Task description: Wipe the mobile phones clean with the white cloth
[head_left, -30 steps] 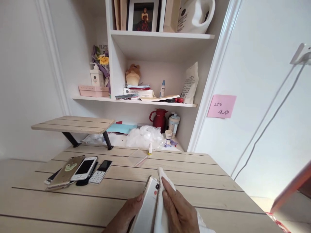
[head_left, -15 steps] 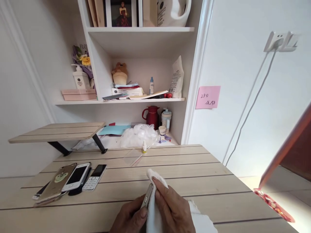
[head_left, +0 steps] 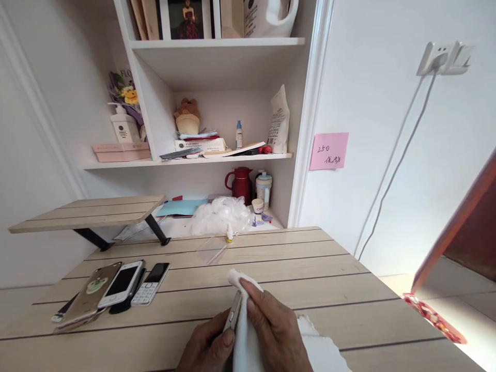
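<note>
Near the table's front edge, my left hand (head_left: 209,338) grips a slim silver phone (head_left: 233,311) that is tilted on edge. Only its narrow side shows; its faces are hidden by my fingers and the cloth. My right hand (head_left: 273,325) is closed on a white cloth (head_left: 245,330), pressing it against the phone's right side. A folded corner of that cloth sticks up past my fingertips, and more of it spreads out to the right under my wrist.
At the left lie several phones, among them a white smartphone (head_left: 121,283) and a keypad phone (head_left: 152,284). A small dropper bottle (head_left: 229,235) and a clear plastic bag (head_left: 211,250) are toward the back. A raised wooden stand (head_left: 89,211) occupies the back left, before shelves.
My hands keep their hold on the phone and cloth; the cloth's upper corner has shifted slightly left. The whole view has turned a little.
</note>
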`<state>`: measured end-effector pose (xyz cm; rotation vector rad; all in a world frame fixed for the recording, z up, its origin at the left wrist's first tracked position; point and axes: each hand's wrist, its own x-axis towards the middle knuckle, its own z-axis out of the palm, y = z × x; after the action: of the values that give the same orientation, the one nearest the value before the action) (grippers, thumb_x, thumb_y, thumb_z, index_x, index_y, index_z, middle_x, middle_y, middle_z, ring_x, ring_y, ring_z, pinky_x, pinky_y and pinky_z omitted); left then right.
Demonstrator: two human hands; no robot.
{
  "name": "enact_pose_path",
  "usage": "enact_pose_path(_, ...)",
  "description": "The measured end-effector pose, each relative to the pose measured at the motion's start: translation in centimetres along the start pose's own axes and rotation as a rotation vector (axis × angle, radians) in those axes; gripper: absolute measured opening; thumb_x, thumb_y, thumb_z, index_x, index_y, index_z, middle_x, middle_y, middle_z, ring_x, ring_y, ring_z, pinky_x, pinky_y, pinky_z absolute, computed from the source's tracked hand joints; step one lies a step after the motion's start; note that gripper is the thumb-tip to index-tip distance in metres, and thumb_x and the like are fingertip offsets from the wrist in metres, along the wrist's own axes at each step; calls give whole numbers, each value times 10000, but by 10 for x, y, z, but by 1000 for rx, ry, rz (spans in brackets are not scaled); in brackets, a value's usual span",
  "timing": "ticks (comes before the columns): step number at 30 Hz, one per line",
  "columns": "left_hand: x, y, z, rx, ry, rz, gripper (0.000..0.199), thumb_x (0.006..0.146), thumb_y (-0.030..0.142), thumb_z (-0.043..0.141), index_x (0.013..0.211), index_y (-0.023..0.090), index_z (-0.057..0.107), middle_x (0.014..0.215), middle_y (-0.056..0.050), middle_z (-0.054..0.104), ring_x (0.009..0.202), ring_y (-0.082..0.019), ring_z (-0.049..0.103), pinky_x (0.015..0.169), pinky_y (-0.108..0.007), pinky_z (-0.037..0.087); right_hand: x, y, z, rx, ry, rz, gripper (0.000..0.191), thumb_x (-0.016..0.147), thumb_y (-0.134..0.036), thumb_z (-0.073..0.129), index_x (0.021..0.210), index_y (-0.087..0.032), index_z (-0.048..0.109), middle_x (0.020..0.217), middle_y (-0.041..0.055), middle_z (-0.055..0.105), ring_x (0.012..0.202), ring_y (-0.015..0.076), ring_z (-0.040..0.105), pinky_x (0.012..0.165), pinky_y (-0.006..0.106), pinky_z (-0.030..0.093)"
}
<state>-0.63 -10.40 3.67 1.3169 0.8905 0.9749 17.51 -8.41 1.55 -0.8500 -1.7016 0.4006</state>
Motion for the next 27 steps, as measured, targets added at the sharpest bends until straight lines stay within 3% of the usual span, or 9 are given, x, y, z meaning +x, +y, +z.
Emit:
enact_pose_path(3, 0, 2, -3, -12, -11, 8, 564, 838, 646, 693, 1213, 235, 783, 960, -92, 773, 1084, -364, 642, 945, -403, 506, 3, 1, -2, 37, 7, 190, 323, 1043, -313, 541, 1316, -268, 707, 1258, 52, 752, 1165, 218, 725, 973, 309, 599)
enact_pose_path(9, -2, 4, -1, 60, -17, 106, 545, 877, 615, 668, 1198, 191, 785, 979, -88, 782, 1051, -321, 654, 907, -349, 496, 0, 3, -2, 61, -62, 76, 412, 1024, -288, 547, 1430, -313, 614, 1369, 41, 691, 1230, 221, 686, 1049, 303, 549)
enact_pose_path(14, -1, 9, 2, -58, -12, 67, 564, 870, 630, 663, 1199, 189, 787, 965, -85, 782, 963, -310, 682, 936, -376, 510, 4, 3, 0, 90, -71, 345, 372, 1052, -389, 490, 1346, -278, 688, 1313, 45, 726, 1207, 225, 696, 1031, 316, 559)
enact_pose_path(18, -2, 6, 3, 14, 14, 50, 551, 856, 621, 689, 1195, 197, 786, 897, -72, 775, 949, -297, 677, 859, -336, 528, -3, 8, 2, 53, -86, 143, 408, 1041, -321, 506, 1436, -298, 607, 1262, 49, 749, 1261, 214, 661, 1057, 300, 532)
enact_pose_path(20, -3, 5, 3, 69, 47, 53, 537, 847, 627, 695, 1151, 198, 803, 912, -72, 777, 934, -292, 669, 832, -321, 530, -4, 9, 2, 62, -81, 130, 412, 1039, -309, 501, 1437, -299, 605, 1273, 49, 744, 1271, 212, 653, 1077, 302, 513)
enact_pose_path(24, -4, 6, 1, 95, 90, 37, 545, 841, 639, 692, 1129, 191, 808, 1006, -76, 787, 958, -294, 668, 876, -323, 534, 3, 1, 2, 171, -76, 371, 422, 1040, -445, 475, 1368, -265, 670, 1341, 68, 708, 1259, 242, 654, 1081, 345, 500)
enact_pose_path(27, -5, 6, 1, 73, 97, 61, 514, 846, 608, 701, 1141, 199, 804, 1067, -74, 791, 1062, -313, 662, 963, -328, 512, 7, -6, 4, 297, -81, 481, 471, 1021, -533, 486, 1358, -265, 676, 1283, 72, 734, 1225, 261, 655, 1050, 368, 497)
